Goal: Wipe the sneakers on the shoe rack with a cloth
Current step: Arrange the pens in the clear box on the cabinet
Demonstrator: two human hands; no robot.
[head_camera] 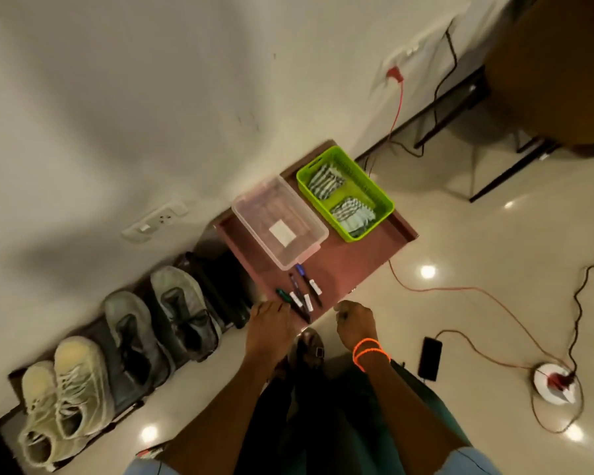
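Sneakers (124,341) sit left of both hands; left hand (270,318) touches markers (300,296), right hand (354,320) loosely curled, empty, over brown table (357,262), tiled floor (477,241)

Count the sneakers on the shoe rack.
4: two cream sneakers at the rack's left end, two grey sneakers beside them. Darker footwear further right is unclear.

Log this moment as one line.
stage: before wiping | left hand: at markers on table edge | right hand: loosely curled, holding nothing | cloths: in green basket | sneakers: untouched on rack
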